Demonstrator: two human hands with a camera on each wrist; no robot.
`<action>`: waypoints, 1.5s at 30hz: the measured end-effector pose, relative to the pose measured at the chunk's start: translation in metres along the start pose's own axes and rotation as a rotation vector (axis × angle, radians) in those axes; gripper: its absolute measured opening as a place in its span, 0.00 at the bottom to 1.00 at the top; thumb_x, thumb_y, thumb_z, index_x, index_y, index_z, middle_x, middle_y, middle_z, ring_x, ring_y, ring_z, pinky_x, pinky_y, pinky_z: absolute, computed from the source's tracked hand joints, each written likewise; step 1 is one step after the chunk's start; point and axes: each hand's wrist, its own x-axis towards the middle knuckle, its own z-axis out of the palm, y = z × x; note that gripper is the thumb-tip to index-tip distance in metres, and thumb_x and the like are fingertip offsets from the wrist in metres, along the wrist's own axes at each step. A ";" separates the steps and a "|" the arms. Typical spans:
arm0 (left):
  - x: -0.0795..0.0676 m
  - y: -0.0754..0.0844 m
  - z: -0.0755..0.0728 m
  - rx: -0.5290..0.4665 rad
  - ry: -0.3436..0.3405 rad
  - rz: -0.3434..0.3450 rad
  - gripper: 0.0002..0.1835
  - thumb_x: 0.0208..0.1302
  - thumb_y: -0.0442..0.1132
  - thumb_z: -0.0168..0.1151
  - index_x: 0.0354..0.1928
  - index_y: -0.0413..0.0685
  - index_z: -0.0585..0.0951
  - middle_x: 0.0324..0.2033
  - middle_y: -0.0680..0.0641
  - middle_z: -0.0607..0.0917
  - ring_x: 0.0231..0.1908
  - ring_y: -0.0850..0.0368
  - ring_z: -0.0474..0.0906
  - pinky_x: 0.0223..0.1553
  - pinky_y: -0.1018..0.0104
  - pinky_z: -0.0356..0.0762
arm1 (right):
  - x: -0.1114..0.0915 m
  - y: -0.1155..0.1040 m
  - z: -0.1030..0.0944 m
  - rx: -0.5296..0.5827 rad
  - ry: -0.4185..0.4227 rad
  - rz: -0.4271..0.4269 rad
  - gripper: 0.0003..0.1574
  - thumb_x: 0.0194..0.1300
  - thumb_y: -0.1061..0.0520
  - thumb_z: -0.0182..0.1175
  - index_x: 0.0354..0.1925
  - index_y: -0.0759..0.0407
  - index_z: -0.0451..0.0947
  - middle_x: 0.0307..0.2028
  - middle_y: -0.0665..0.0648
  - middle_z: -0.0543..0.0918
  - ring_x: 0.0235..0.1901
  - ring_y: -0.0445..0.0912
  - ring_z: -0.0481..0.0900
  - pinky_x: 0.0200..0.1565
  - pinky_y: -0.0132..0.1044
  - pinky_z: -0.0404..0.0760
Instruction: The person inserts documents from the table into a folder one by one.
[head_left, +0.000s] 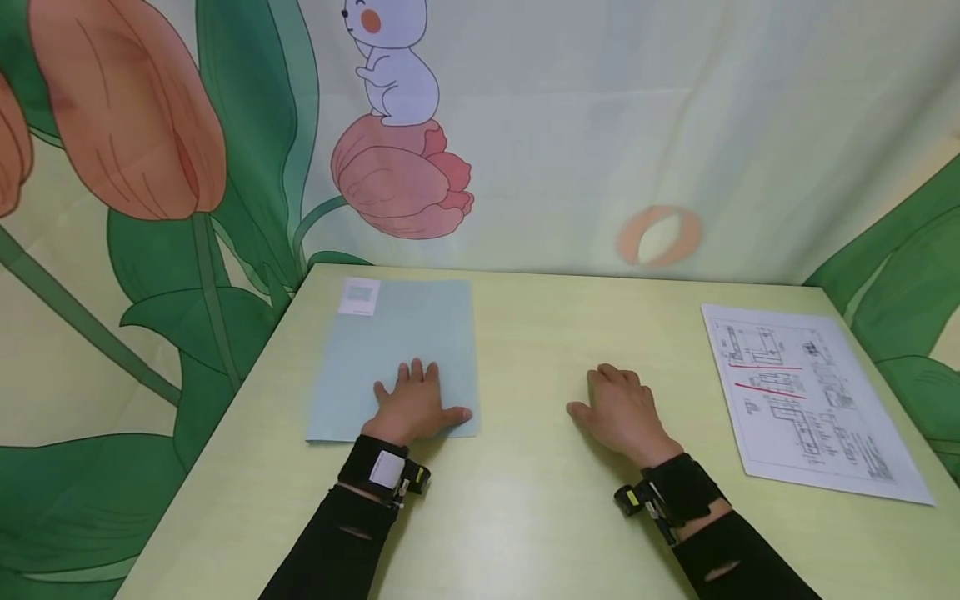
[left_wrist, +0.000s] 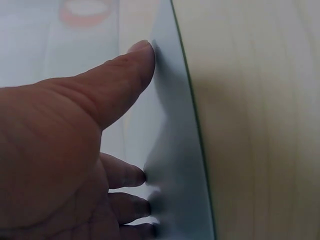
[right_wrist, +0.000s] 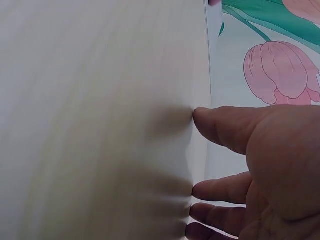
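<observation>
A light blue folder (head_left: pixel 405 333) lies flat at the left of the table, a small white label (head_left: pixel 359 297) at its upper left corner. My left hand (head_left: pixel 411 410) rests on its lower part with fingers spread and thumb out toward the right edge. In the left wrist view the thumb and fingertips touch the folder's surface (left_wrist: pixel 182 150). My right hand (head_left: pixel 621 410) rests on the bare tabletop to the right of the folder, holding nothing. Its thumb and fingertips meet the wood in the right wrist view, where the right hand (right_wrist: pixel 280 170) shows from the side.
A white stack of paper with printed technical drawings (head_left: pixel 817 400) and two red lines lies at the table's right side. The pale wooden table (head_left: pixel 525 517) ends at the back against a curtain (head_left: pixel 570 150) printed with tulips and a white animal. Both wrists wear black straps with small cameras.
</observation>
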 end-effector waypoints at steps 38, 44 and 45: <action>-0.017 0.004 -0.003 -0.206 -0.061 0.162 0.64 0.44 0.59 0.76 0.75 0.40 0.49 0.74 0.30 0.38 0.72 0.35 0.33 0.67 0.39 0.57 | -0.017 -0.005 -0.007 0.220 0.032 0.020 0.30 0.67 0.54 0.57 0.60 0.73 0.70 0.57 0.72 0.77 0.59 0.66 0.70 0.59 0.61 0.69; -0.023 0.018 0.014 -0.171 0.021 0.221 0.61 0.42 0.61 0.76 0.73 0.40 0.55 0.74 0.30 0.41 0.72 0.35 0.34 0.66 0.43 0.60 | -0.015 -0.005 -0.012 0.271 -0.004 0.104 0.31 0.69 0.51 0.53 0.61 0.73 0.68 0.56 0.73 0.76 0.57 0.64 0.72 0.56 0.59 0.73; -0.023 0.021 0.015 -0.162 0.019 0.232 0.61 0.42 0.61 0.76 0.73 0.41 0.55 0.74 0.30 0.41 0.72 0.35 0.34 0.66 0.43 0.61 | -0.015 -0.004 -0.013 0.266 -0.010 0.128 0.32 0.69 0.50 0.53 0.61 0.73 0.69 0.56 0.72 0.77 0.56 0.63 0.73 0.54 0.59 0.74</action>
